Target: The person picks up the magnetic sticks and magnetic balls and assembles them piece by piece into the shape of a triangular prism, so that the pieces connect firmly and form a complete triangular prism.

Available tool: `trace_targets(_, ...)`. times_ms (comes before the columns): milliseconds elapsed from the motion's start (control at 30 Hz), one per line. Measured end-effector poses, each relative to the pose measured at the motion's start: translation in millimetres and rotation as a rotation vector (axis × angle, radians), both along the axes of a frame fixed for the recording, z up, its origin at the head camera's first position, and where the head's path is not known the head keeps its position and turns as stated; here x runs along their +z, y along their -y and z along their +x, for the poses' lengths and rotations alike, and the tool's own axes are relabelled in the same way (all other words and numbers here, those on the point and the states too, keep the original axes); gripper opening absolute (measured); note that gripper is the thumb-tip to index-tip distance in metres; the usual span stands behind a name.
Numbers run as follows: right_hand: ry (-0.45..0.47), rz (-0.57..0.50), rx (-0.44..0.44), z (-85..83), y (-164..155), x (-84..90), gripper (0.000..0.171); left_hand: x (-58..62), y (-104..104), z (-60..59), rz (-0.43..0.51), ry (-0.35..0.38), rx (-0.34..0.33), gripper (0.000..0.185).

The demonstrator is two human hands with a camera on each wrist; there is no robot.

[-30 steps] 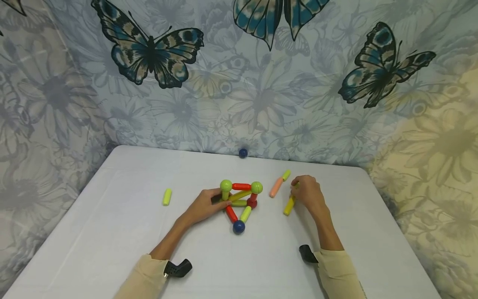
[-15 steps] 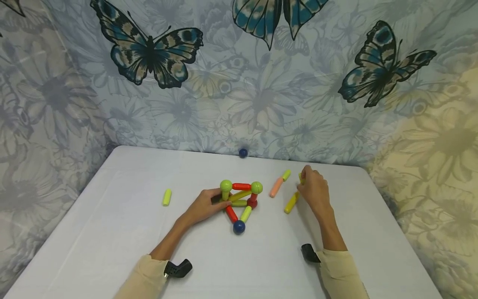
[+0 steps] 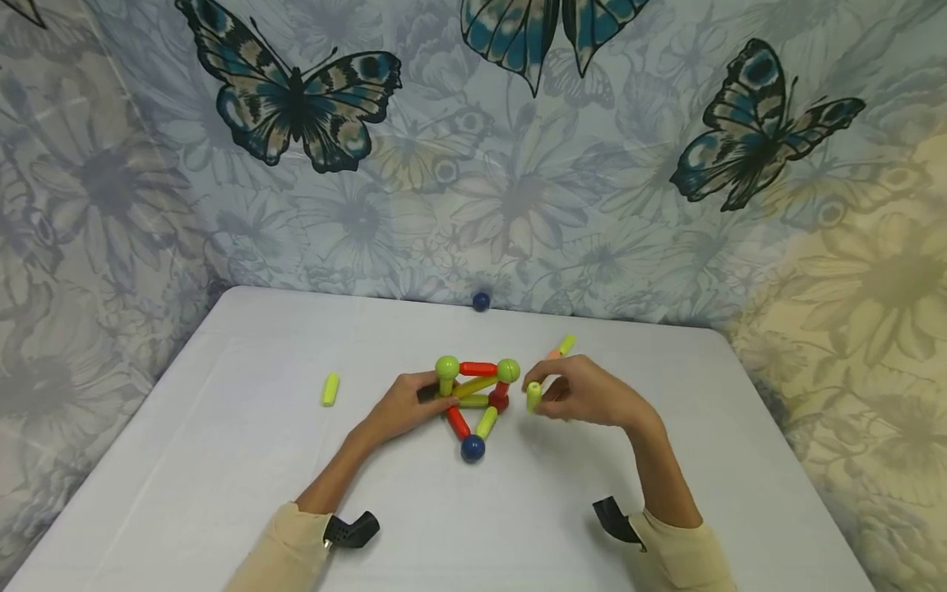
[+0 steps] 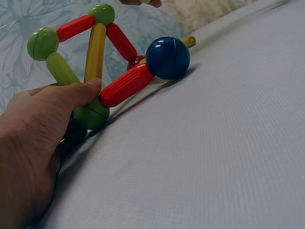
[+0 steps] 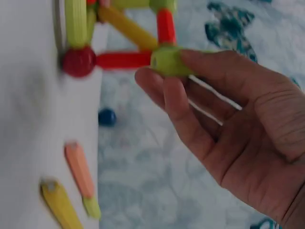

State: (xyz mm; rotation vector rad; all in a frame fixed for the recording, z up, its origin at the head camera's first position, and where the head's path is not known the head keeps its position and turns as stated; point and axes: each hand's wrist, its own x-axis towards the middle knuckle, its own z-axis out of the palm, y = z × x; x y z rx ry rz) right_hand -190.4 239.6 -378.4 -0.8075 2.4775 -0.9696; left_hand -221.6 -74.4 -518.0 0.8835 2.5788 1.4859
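A frame of magnetic rods and balls (image 3: 479, 369) stands on the white table, with red, yellow and light-green rods. Its dark blue ball (image 3: 473, 449) is nearest the person, and a red ball (image 3: 499, 400) sits at the right. My left hand (image 3: 403, 409) grips the frame's left corner, its thumb lying over the rods beside a green ball (image 4: 91, 115). Between thumb and fingertips my right hand (image 3: 592, 396) pinches a short light-green rod (image 3: 533, 397), raised just right of the frame. In the right wrist view this rod appears in front of the frame; contact cannot be told.
A light-green rod (image 3: 330, 390) lies on the left of the table. At the back edge sits a loose blue ball (image 3: 481, 302). An orange rod (image 5: 79, 169) with a light-green rod (image 5: 91, 208) at its end and a yellow rod (image 5: 61, 204) lie at the right.
My right hand has moved left from the loose rods toward the frame, carrying the light-green rod. The left hand and the frame have stayed in place.
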Motion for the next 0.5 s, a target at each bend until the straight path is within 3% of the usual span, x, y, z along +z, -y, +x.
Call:
trace_targets(100, 0.007, 0.012, 0.189, 3.8, 26.5, -5.6, 0.024, 1.1, 1.4, -0.4, 0.002, -0.009, 0.006, 0.028)
trace_targets(200, 0.024, 0.028, 0.287, 6.1, 50.6, -15.7, 0.022, 1.3, 1.9, -1.4, 0.0, -0.017, 0.005, 0.027)
trace_targets(500, -0.04, 0.104, 0.286, 9.3, 74.4, -26.8, 0.025, 1.2, 2.2, -3.2, 0.019, -0.025, -0.006, 0.024)
